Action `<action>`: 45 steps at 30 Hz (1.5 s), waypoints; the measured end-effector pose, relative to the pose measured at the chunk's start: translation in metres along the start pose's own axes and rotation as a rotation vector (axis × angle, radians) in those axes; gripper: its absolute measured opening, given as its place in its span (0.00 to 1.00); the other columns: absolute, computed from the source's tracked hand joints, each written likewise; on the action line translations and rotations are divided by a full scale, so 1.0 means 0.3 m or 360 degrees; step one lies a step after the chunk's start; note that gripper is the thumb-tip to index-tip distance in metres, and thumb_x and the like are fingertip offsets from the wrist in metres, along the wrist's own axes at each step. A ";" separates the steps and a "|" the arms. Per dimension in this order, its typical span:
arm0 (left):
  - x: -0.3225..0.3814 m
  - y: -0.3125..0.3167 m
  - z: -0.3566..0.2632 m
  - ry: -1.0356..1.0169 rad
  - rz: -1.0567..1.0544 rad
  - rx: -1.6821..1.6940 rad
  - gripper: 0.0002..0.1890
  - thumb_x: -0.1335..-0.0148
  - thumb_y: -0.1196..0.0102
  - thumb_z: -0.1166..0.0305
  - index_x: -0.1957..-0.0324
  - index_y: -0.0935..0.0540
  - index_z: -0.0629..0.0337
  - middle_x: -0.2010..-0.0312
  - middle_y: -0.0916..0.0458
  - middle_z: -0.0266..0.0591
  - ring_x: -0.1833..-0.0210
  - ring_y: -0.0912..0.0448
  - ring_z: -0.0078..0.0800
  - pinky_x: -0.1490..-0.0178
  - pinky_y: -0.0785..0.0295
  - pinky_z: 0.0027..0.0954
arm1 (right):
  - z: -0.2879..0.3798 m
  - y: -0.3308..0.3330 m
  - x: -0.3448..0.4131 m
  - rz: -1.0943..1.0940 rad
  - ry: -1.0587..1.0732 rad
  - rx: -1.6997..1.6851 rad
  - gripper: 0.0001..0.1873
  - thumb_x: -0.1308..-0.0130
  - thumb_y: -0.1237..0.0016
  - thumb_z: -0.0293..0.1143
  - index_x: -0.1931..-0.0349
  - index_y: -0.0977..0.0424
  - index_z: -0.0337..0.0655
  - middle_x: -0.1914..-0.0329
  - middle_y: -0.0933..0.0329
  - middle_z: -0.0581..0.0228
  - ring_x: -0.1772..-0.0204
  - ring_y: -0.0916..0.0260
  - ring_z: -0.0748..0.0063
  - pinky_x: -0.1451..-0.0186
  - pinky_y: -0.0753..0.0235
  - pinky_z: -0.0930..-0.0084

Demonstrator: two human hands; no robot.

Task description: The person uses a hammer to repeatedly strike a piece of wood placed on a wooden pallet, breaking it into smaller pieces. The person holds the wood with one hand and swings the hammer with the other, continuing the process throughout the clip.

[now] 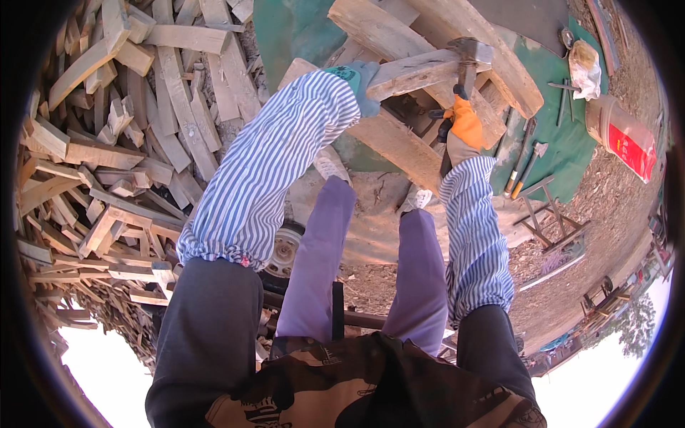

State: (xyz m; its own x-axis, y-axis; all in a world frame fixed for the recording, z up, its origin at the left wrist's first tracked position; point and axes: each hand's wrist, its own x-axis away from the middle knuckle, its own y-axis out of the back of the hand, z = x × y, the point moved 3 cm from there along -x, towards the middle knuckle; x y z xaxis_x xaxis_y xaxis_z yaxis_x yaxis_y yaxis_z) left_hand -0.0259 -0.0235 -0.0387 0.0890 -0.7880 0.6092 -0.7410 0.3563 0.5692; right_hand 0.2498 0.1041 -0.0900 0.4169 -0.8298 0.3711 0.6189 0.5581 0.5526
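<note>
My left hand (365, 85), in a teal and grey work glove, grips the near left end of a short wooden board (417, 73). My right hand (464, 124), in an orange and black glove, is closed around the handle of a hammer. The steel hammer head (475, 53) is at the board's right end; whether it touches the wood I cannot tell. Below the board, several timbers lie crossed over one another, among them a thick beam (401, 145) that slants down to the right. What looks like a dark metal tool (438, 114) lies partly hidden beside my right hand.
A large heap of wood offcuts (176, 91) fills the left. On the green sheet (570, 160) at right lie a hatchet-like tool (530, 170) and several bars. A plastic tub (599, 120), a small wooden stool frame (551, 214) and a wheel (283, 251) stand around.
</note>
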 end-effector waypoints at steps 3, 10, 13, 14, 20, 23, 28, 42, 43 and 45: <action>0.016 0.005 -0.002 0.0027 -0.0015 0.0014 0.40 0.51 0.34 0.60 0.34 0.29 0.60 0.41 0.22 0.58 0.38 0.23 0.53 0.34 0.29 0.47 | 0.186 -0.040 0.039 0.0028 -0.0533 -0.0705 0.23 0.23 0.55 0.55 0.48 0.20 0.46 0.69 0.23 0.70 0.71 0.29 0.76 0.67 0.28 0.75; 0.020 0.010 -0.027 0.0083 0.0022 -0.0004 0.44 0.52 0.34 0.59 0.31 0.31 0.60 0.37 0.25 0.55 0.36 0.24 0.52 0.32 0.30 0.47 | 0.504 0.187 0.193 -0.0205 -0.0167 -0.0563 0.24 0.24 0.52 0.54 0.50 0.25 0.39 0.67 0.19 0.61 0.77 0.31 0.77 0.74 0.29 0.78; 0.013 0.004 -0.023 0.0070 0.0088 0.0021 0.41 0.51 0.34 0.59 0.33 0.29 0.62 0.39 0.23 0.56 0.36 0.24 0.51 0.32 0.30 0.46 | 0.535 0.224 0.269 -0.0295 -0.0450 -0.0929 0.29 0.27 0.50 0.60 0.64 0.25 0.36 0.70 0.18 0.54 0.80 0.34 0.77 0.77 0.33 0.78; 0.007 0.005 -0.015 0.0066 0.0101 0.0054 0.40 0.51 0.34 0.59 0.34 0.28 0.62 0.39 0.23 0.56 0.36 0.24 0.51 0.32 0.31 0.46 | 0.565 0.228 0.284 -0.0182 -0.0448 -0.1098 0.30 0.27 0.50 0.61 0.65 0.26 0.37 0.70 0.18 0.53 0.81 0.35 0.77 0.77 0.34 0.78; 0.001 0.004 0.006 -0.0058 0.0005 0.0113 0.40 0.51 0.34 0.60 0.34 0.28 0.62 0.40 0.22 0.57 0.36 0.24 0.53 0.32 0.31 0.47 | 0.686 0.291 0.376 0.0253 -0.0301 -0.1187 0.32 0.25 0.56 0.61 0.66 0.29 0.34 0.69 0.18 0.46 0.82 0.32 0.73 0.79 0.31 0.76; 0.003 0.000 0.004 0.0009 0.0036 0.0146 0.39 0.51 0.34 0.61 0.35 0.27 0.62 0.40 0.22 0.57 0.37 0.24 0.53 0.33 0.30 0.47 | 0.609 0.281 0.392 0.0381 -0.0385 -0.0909 0.30 0.23 0.57 0.58 0.60 0.26 0.32 0.74 0.26 0.63 0.76 0.28 0.74 0.75 0.30 0.78; -0.008 0.006 0.006 -0.0010 0.0105 0.0169 0.37 0.51 0.35 0.63 0.35 0.26 0.61 0.41 0.21 0.57 0.37 0.23 0.51 0.33 0.30 0.46 | 0.539 0.287 0.358 0.0266 -0.0025 -0.0311 0.12 0.20 0.61 0.28 0.59 0.23 0.35 0.68 0.18 0.65 0.74 0.27 0.75 0.72 0.30 0.78; -0.047 -0.030 0.032 -0.0104 0.0129 0.0165 0.34 0.50 0.36 0.62 0.38 0.24 0.59 0.43 0.19 0.56 0.41 0.21 0.53 0.36 0.28 0.46 | 0.206 0.205 0.260 0.0369 0.0024 -0.0238 0.15 0.20 0.57 0.38 0.56 0.22 0.35 0.76 0.24 0.64 0.79 0.31 0.77 0.80 0.36 0.79; -0.046 -0.014 0.039 0.0002 0.0058 0.0114 0.34 0.50 0.36 0.63 0.38 0.24 0.59 0.43 0.19 0.56 0.40 0.21 0.53 0.36 0.28 0.46 | 0.240 0.242 0.287 0.0341 0.0101 -0.0205 0.15 0.20 0.57 0.37 0.58 0.22 0.33 0.75 0.24 0.63 0.79 0.31 0.77 0.80 0.35 0.80; -0.027 -0.011 0.027 -0.0012 0.0051 0.0167 0.34 0.50 0.35 0.63 0.37 0.24 0.59 0.44 0.19 0.55 0.40 0.21 0.52 0.35 0.28 0.45 | 0.290 0.303 0.320 0.0375 -0.0137 -0.0589 0.15 0.21 0.57 0.34 0.63 0.23 0.31 0.74 0.23 0.62 0.78 0.31 0.78 0.79 0.35 0.81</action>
State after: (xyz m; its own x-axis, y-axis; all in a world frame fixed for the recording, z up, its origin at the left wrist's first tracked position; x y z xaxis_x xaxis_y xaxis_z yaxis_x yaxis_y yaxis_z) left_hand -0.0296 -0.0223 -0.0500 0.0594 -0.7808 0.6220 -0.8090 0.3274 0.4882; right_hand 0.2881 0.0750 0.0608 0.5279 -0.6681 0.5244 0.7168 0.6817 0.1469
